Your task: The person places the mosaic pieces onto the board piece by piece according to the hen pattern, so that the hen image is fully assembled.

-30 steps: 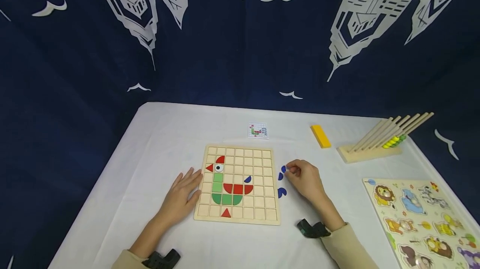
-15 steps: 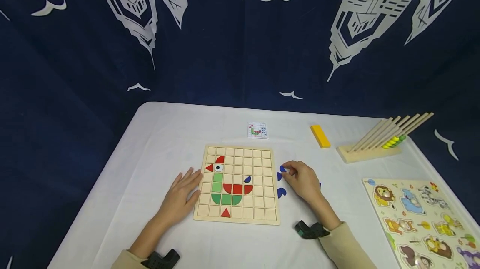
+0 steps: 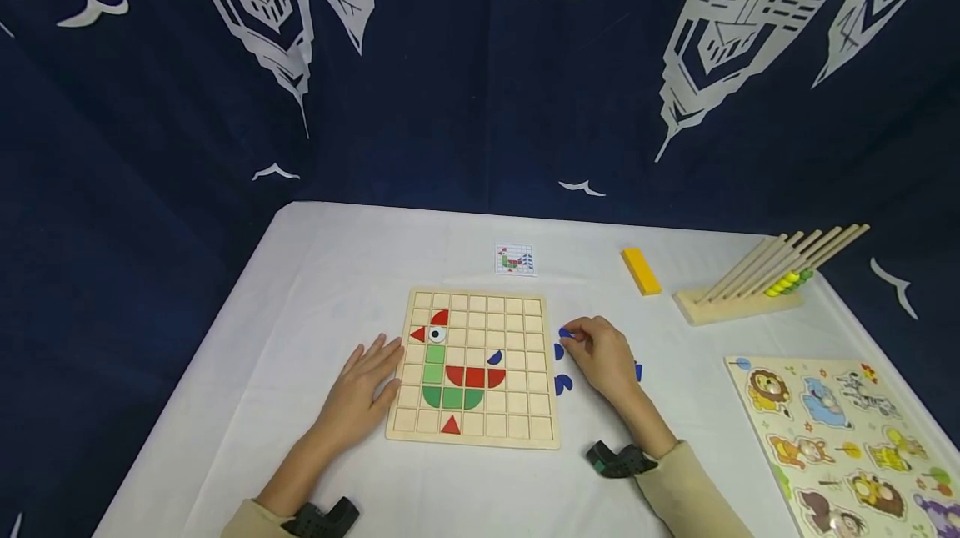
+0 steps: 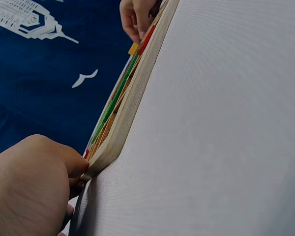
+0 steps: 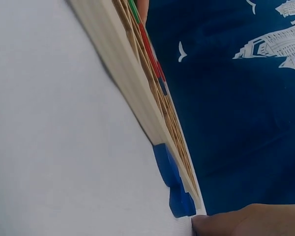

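In the head view the hands are apart: the left hand [image 3: 357, 404], fingers extended, lies against one edge of the gridded board [image 3: 517, 425], probably to steady it on the desk [image 3: 300, 304]; the right hand [image 3: 607, 361] pinches a blue piece [image 3: 565, 332] off the opposite edge, where loose blue pieces [image 3: 559, 386] seem laid for easy reach. One picture card [image 3: 515, 259] lies beyond the board, likely for looking at. The board carries six red pieces [image 3: 475, 377], five green pieces [image 3: 453, 398], one white eye tile [image 3: 437, 335] and one blue wedge [image 3: 495, 358]; one yellow block [image 3: 641, 273] lies apart. The left wrist view shows the left hand touching the board near a corner. In the right wrist view, at least two blue shapes [image 5: 163, 164] lie beside the board; overlap prevents an exact count.
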Available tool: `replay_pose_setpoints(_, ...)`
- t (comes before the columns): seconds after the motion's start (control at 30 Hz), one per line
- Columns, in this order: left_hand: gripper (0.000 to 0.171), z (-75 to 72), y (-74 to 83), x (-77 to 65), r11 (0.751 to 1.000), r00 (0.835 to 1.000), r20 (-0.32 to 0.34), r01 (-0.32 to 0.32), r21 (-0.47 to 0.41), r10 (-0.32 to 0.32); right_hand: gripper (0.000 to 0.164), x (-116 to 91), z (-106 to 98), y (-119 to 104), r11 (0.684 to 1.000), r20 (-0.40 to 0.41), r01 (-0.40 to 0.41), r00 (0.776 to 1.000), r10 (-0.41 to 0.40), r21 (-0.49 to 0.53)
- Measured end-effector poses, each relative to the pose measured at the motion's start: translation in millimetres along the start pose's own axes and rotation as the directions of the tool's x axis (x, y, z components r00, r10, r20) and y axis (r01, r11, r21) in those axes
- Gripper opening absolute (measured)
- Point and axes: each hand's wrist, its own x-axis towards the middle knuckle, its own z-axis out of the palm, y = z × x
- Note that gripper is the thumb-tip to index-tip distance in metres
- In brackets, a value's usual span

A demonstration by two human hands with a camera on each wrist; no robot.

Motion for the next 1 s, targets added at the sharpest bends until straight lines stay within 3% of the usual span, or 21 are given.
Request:
replay_pose_setpoints(0.23, 0.046, -0.7, 1.5, 1.7, 1.0, 1.0, 0.014, 0.002, -0.006, -0.001, 0.009, 3.3, -3.6, -1.6, 1.0, 0.009, -0.014, 1.0, 0.014, 0.011)
replay_pose_setpoints(0.4, 0.046, -0.6, 2.9, 2.8, 1.0, 1.0, 0.016, -0.001, -0.003, 0.001, 0.009, 6.5, -6.3, -11.6, 0.997, 0.062, 0.055, 0.996, -0.058, 0.053)
replay_pose_setpoints(0.7, 0.045, 2.2, 5.2, 3.5, 1.0, 1.0, 0.025, -0.009, -0.006, 0.009, 0.01, 13.2, 1.5, -36.0, 0.975, 0.206, 0.211, 0.953, -0.221, 0.07)
replay_pose_setpoints(0.87, 0.045, 2.1, 6.3, 4.3, 1.0, 1.0, 0.018, -0.019, -0.005, 0.019, 0.009, 13.1, 3.7, -40.2, 0.962, 0.237, 0.264, 0.932, -0.274, 0.073)
replay_pose_setpoints(1.0, 0.045, 1.5, 6.7, 5.1, 1.0, 1.0, 0.015, -0.022, -0.003, 0.022, 0.011, 13.2, 4.8, -41.1, 0.957, 0.239, 0.282, 0.927, -0.289, 0.064)
